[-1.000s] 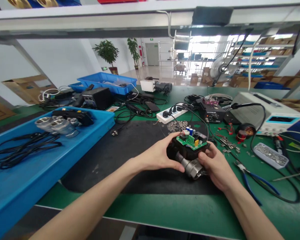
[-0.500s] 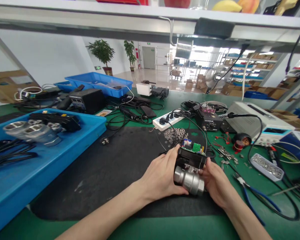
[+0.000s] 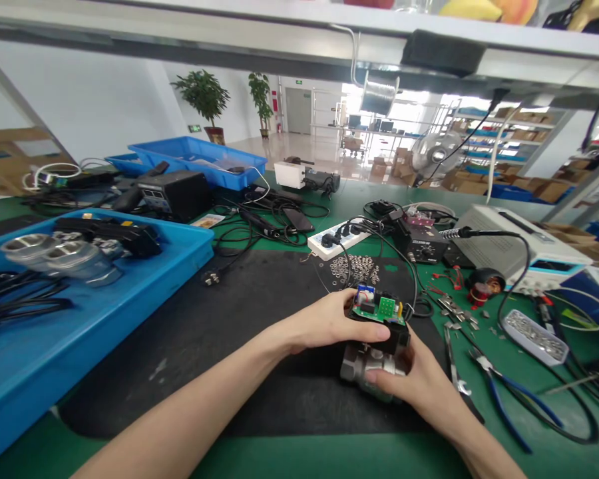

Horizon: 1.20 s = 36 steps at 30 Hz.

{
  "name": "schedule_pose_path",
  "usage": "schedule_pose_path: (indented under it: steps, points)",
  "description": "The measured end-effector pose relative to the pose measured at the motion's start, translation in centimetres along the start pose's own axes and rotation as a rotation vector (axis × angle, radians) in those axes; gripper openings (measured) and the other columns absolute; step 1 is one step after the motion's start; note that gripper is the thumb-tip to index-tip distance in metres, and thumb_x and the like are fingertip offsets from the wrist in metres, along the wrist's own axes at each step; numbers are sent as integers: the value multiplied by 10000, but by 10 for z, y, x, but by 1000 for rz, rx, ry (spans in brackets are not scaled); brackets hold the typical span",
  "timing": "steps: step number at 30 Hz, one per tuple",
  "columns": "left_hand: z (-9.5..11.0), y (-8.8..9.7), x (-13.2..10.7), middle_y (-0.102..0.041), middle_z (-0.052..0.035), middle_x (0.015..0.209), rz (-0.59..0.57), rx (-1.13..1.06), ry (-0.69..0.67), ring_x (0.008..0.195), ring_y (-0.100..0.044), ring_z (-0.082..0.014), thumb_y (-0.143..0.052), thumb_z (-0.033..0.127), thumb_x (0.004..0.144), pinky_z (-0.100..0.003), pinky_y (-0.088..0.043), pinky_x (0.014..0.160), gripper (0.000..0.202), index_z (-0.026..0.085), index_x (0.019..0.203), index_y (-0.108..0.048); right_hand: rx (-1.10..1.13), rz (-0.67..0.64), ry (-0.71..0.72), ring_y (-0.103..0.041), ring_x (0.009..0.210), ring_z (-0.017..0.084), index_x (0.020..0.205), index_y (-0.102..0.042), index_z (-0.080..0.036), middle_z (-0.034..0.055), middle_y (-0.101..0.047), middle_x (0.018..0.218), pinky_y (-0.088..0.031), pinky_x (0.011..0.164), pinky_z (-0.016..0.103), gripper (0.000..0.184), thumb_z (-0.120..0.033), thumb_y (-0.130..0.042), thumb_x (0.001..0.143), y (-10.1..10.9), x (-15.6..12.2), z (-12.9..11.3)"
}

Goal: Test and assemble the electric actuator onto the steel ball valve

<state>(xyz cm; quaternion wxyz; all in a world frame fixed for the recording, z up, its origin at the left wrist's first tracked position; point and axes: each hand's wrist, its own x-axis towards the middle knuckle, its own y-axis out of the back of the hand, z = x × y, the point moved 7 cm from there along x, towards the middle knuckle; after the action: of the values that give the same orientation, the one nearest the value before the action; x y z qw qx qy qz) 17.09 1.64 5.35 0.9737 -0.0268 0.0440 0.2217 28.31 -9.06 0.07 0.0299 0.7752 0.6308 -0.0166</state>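
My left hand (image 3: 332, 326) is closed on the black actuator housing (image 3: 398, 338), its thumb lying across the front face. On top of that housing a green circuit board (image 3: 379, 309) with small parts and wires lies exposed. Below it is a silver ball valve (image 3: 352, 367), which my right hand (image 3: 424, 376) wraps from the right, thumb over the front. The right hand's other fingers are hidden behind the valve. Both hands hold the unit over the black mat (image 3: 219, 372), board side up; whether it touches the mat I cannot tell.
To the left stands a blue tray (image 3: 144, 293) with metal valve bodies and black cables. Small rings (image 3: 354, 267) lie behind the hands near a white power strip (image 3: 329, 243). On the right are blue-handled pliers (image 3: 499, 392), a wrench (image 3: 460, 382), a screw box (image 3: 536, 337) and a soldering iron (image 3: 462, 233).
My left thumb has moved up from the valve body to the housing. My right hand now reaches round the valve with its thumb in front. The board faces me more.
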Motion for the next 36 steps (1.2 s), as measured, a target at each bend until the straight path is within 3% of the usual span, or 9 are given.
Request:
schedule_pose_path:
  steps: [4,7,10,16,20,26,28,32,36]
  points:
    - [-7,-3,4,-739,-98,1259,39,-60,8,1189,-685,-286,-907,449,713,-400,-540,1025,630,184,1233,-668,-402,55,56,-643,1187,349,1412,-488,-291,85,-668,1320,-490,1042,557,854,-393,-912,677,15,-10,8]
    - [-12,-2,4,-741,-83,1259,78,-89,3,1191,-681,-276,-892,456,736,-395,-515,1052,579,191,1211,-695,-740,149,146,-609,1130,390,1288,-591,-275,116,-649,1207,-499,964,583,728,-528,-893,676,22,-19,7]
    - [-13,1,4,-747,-65,1252,119,-101,5,1217,-667,-280,-866,480,762,-402,-491,1080,538,204,1199,-718,-894,166,226,-577,1100,396,1156,-623,-248,132,-627,1144,-496,927,582,647,-606,-873,679,18,-24,5]
    - [-17,1,4,-756,-90,1224,190,-72,4,1172,-686,-310,-869,529,736,-430,-520,1036,627,185,1233,-704,-958,149,267,-559,1033,323,1160,-554,-240,97,-591,1115,-502,879,511,540,-560,-803,802,9,-26,6]
    - [-18,-1,4,-740,-106,1258,233,-27,-14,1174,-684,-319,-881,537,715,-423,-530,1020,697,179,1274,-668,-1008,165,277,-540,973,304,1038,-548,-224,81,-564,1034,-490,847,499,486,-585,-782,812,10,-28,4]
    - [-8,1,0,-753,-57,1242,138,44,-22,1183,-688,-270,-827,486,786,-360,-540,1016,560,205,1251,-688,-920,87,282,-524,1065,296,1120,-577,-213,84,-573,1117,-486,907,467,551,-561,-830,776,11,-22,4]
    - [-9,5,-2,-762,-46,1221,144,105,-3,1149,-701,-262,-784,532,814,-340,-553,966,515,217,1214,-711,-916,78,288,-520,1069,300,1138,-594,-207,84,-589,1115,-472,923,476,587,-574,-843,754,9,-22,3]
    - [-18,16,-6,-804,-72,962,215,285,86,863,-744,-282,-695,699,805,-339,-556,714,569,190,1049,-766,-925,40,311,-525,1003,293,1045,-634,-217,67,-628,1039,-455,882,468,542,-603,-848,730,1,-25,-3]
    - [-21,25,-10,-809,-61,995,270,422,117,929,-741,-296,-651,730,803,-335,-541,762,558,229,1016,-770,-912,27,321,-524,999,285,1046,-647,-238,60,-630,1053,-450,855,438,486,-566,-848,749,-5,-27,-8]
